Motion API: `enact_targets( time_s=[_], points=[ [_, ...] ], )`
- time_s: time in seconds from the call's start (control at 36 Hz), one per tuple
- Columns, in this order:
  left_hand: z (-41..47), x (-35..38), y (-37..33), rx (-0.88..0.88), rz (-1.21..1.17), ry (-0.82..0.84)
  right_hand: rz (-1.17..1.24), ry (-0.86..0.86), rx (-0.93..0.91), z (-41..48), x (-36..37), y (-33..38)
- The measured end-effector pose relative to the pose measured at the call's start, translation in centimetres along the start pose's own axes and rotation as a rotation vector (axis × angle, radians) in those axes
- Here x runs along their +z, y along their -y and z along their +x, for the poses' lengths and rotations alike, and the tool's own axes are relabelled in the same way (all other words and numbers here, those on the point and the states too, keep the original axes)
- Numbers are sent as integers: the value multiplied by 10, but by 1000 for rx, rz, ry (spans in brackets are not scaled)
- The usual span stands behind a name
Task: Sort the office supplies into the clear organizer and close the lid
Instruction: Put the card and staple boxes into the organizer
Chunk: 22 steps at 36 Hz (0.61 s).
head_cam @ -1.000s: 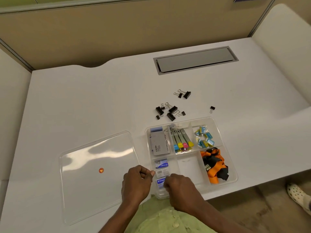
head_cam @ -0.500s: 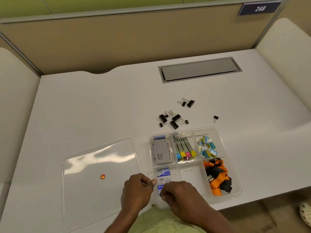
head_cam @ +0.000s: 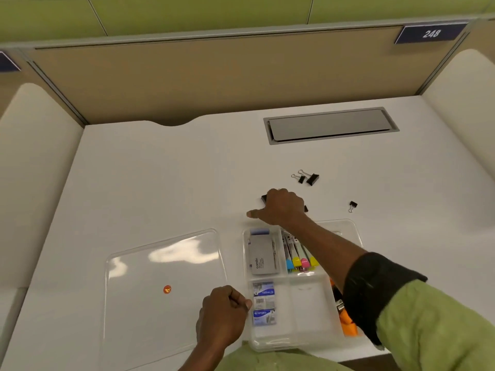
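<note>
**Binder clips left out, lid off**

Your desk carries everything, and the lid lies flat near its front edge, left of the organizer, probably set there to keep the compartments open for loading; a small orange sticker marks it. The organizer sits at the desk's front edge, and your right arm crosses over its right side, hiding much of the two compartments there.

What shows inside: a grey box in the back left compartment; markers with coloured caps in the back middle; staple packs in the front left; the front middle looks bare, likely the spot meant for the clips; something orange peeks out at the front right.

Your right hand reaches past the organizer's back edge, palm down, fingers curled over a cluster of clips. Whether the fingers have closed on any, I cannot tell; only black edges show beside the hand. Your left hand rests at the organizer's front left corner, curled into a loose fist, thumb tip near the wall, perhaps to steady it; nothing visible is in it.

A pair of clips lies further back, and a lone clip to the right, well apart.
</note>
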<state>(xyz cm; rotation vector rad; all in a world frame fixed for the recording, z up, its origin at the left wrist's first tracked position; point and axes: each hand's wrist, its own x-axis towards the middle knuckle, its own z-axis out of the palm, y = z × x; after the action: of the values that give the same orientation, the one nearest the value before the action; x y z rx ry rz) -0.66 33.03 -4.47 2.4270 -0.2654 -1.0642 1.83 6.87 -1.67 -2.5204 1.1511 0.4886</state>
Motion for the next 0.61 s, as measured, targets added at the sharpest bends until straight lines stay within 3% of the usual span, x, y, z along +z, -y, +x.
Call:
enact_targets(
  time_s=[0.17, 0.61],
  points=[
    [-1, 1, -3, -15, 1, -25, -124, 106, 18, 24, 18, 21],
    [-3, 0, -3, 17, 11, -44, 11, 269, 74, 31, 18, 33]
  ],
)
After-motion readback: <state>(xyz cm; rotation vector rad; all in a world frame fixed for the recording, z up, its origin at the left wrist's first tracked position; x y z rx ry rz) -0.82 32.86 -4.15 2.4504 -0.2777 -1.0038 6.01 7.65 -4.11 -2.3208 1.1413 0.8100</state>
